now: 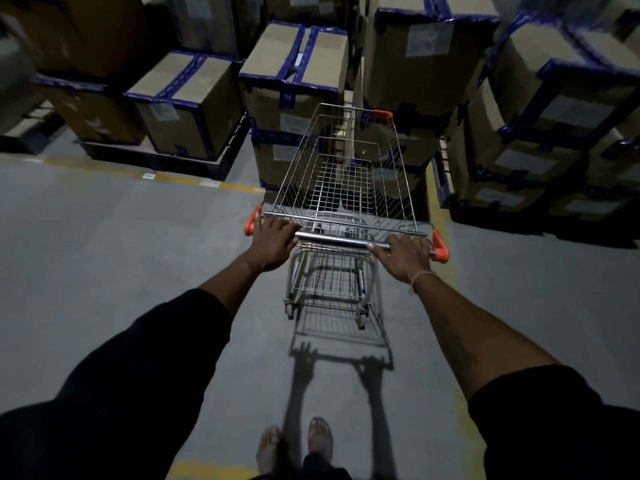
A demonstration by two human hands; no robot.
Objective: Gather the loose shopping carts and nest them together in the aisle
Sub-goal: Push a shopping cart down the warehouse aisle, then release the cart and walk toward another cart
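Note:
One wire shopping cart (346,174) with orange corner caps stands on the grey floor straight ahead of me, its basket empty. My left hand (273,242) grips the left end of the metal handle bar (336,240). My right hand (408,252) grips the right end of the same bar, beside the orange end cap. The cart's front end sits close to the stacked boxes. No other cart shows in the head view.
Stacks of cardboard boxes (294,77) with blue tape stand on dark pallets (156,161) ahead, left and right (554,116). Yellow floor lines (207,181) mark the pallet bays. Open grey floor lies to my left. My feet (294,445) are at the bottom.

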